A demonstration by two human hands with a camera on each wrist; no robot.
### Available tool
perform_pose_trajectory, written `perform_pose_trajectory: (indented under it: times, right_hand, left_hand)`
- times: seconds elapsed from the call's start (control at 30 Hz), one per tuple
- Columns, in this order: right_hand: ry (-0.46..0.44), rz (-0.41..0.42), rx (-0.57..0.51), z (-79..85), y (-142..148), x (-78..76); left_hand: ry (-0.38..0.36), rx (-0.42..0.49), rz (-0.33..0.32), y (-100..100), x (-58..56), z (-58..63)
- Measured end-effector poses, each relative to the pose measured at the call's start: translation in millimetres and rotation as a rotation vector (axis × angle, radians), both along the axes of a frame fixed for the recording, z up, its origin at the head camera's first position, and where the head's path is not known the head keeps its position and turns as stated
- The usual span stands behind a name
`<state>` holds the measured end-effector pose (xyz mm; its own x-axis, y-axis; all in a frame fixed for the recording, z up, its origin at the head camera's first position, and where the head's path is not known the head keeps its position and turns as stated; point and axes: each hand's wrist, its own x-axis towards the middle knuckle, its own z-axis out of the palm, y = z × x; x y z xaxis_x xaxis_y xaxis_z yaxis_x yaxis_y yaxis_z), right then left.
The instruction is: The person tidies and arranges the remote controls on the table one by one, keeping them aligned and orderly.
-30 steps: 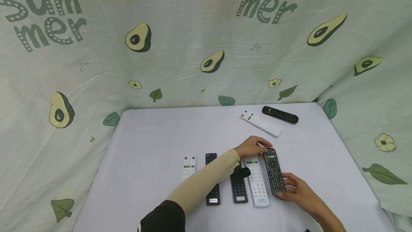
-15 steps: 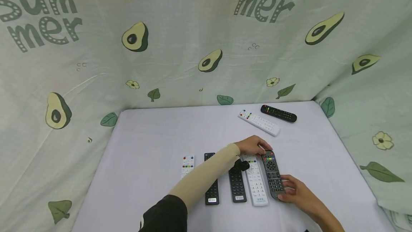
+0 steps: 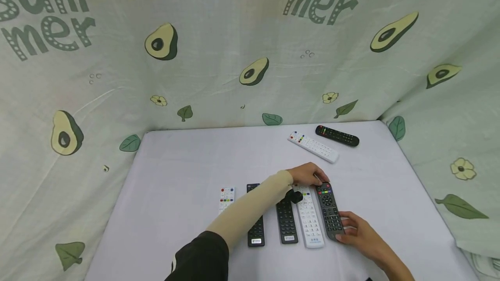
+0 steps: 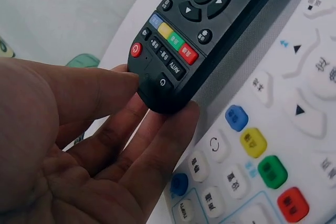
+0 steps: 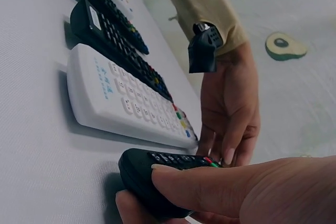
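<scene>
A dark grey remote control (image 3: 330, 214) lies at the right end of a row of remotes, both hands on it. My left hand (image 3: 308, 174) pinches its far end near the red power button, thumb on top and fingers at the end edge, as the left wrist view shows. Around the near end my right hand (image 3: 361, 234) is curled, its thumb (image 5: 181, 184) on the upper face. Just left of it is a white remote (image 3: 311, 224), a narrow gap between the two. The left sleeve (image 3: 250, 209) hides parts of the remotes further left.
Further along the row lie a black remote (image 3: 287, 227), another black remote (image 3: 256, 233) and a white remote (image 3: 226, 196). At the back right, a white remote (image 3: 314, 147) and a black remote (image 3: 337, 136) lie aslant. A printed cloth (image 3: 211, 55) hangs behind the table.
The dark grey remote has shifted slightly toward the table's front and a little left, both hands staying on it. The head view has drifted a little; the other remotes lie as before.
</scene>
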<state>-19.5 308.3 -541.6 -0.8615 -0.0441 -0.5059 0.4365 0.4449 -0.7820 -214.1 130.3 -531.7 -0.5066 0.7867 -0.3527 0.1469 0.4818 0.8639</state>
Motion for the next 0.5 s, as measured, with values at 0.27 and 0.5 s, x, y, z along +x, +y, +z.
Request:
perform_pose_trajectory:
  times: [0.27, 0.5]
  right_hand:
    - [0.084, 0.046, 0.231, -1.2, -5.7, 0.0]
    - [0.134, 0.079, 0.339, 0.1, -3.5, 3.7]
  left_hand:
    - [0.073, -0.048, -0.032, 2.7, -3.9, -2.3]
    - [0.102, -0.040, -0.024, -1.8, -2.2, -2.0]
